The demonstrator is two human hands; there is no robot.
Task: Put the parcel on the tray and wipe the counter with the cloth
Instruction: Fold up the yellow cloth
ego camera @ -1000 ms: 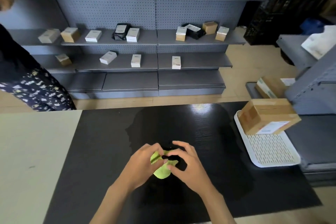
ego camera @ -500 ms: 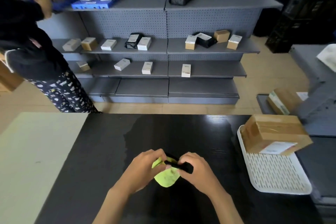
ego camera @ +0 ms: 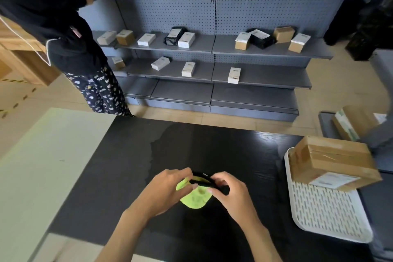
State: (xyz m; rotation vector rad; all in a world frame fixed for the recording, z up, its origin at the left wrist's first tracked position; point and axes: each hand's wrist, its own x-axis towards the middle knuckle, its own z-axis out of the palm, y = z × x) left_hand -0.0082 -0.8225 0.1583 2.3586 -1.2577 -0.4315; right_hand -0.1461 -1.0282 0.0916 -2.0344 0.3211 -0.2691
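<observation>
A lime-green cloth (ego camera: 194, 198) with a black edge lies bunched on the black counter (ego camera: 119, 166), low in the middle of the view. My left hand (ego camera: 163, 189) pinches its left side and my right hand (ego camera: 230, 193) grips its black edge on the right. A brown cardboard parcel (ego camera: 331, 161) with a white label sits on the far end of the white perforated tray (ego camera: 325, 210) at the counter's right side.
A person in dark clothes (ego camera: 63, 34) stands beyond the counter's far left corner. Grey shelves (ego camera: 212, 49) with small boxes fill the background. A pale tabletop (ego camera: 42, 166) adjoins the counter on the left. Another box (ego camera: 353, 123) lies on a grey surface at right.
My head has tilted up and left, so the person and shelves show more. Both hands stay on the cloth, drawing its black edge out between them.
</observation>
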